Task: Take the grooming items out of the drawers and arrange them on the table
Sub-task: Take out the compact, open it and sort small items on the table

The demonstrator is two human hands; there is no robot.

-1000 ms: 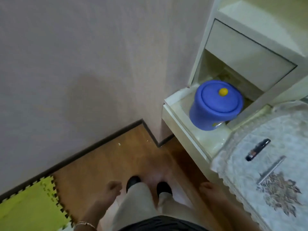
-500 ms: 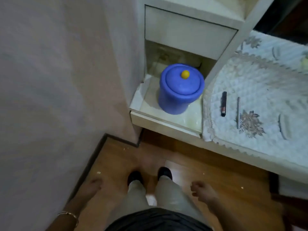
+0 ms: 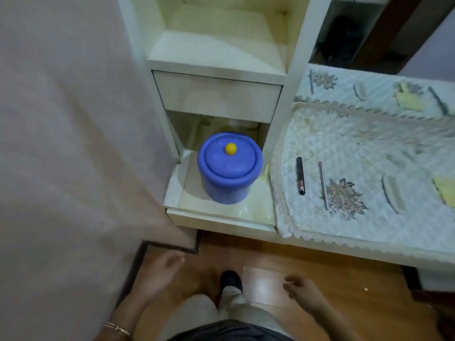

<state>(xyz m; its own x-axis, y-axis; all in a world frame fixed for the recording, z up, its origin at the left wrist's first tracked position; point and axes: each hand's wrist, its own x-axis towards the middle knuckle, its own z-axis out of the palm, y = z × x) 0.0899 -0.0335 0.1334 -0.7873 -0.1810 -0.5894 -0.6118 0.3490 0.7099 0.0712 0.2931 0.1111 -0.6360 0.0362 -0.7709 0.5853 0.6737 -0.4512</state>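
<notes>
The lower drawer (image 3: 221, 221) of a cream cabinet stands pulled out, and a blue lidded tub (image 3: 230, 168) with a yellow knob sits in it. The drawer above (image 3: 216, 96) is closed. On the quilted cloth of the table (image 3: 369, 225) to the right lie a black tube (image 3: 300, 175) and a thin silver stick (image 3: 323, 185), side by side. My left hand (image 3: 162, 271) hangs low near the wall corner, fingers loosely apart and holding nothing. My right hand (image 3: 304, 290) hangs over the floor below the table edge, also holding nothing.
A grey wall (image 3: 73, 143) fills the left side and juts out next to the cabinet. Open cream shelves (image 3: 219, 45) rise above the drawers. Wooden floor (image 3: 344, 279) lies below, with my legs and a dark shoe (image 3: 231, 279) in the middle.
My view has swung right and nearer to the cabinet, bringing the drawers and table to the centre. Both hands stay low and have shifted a little forward.
</notes>
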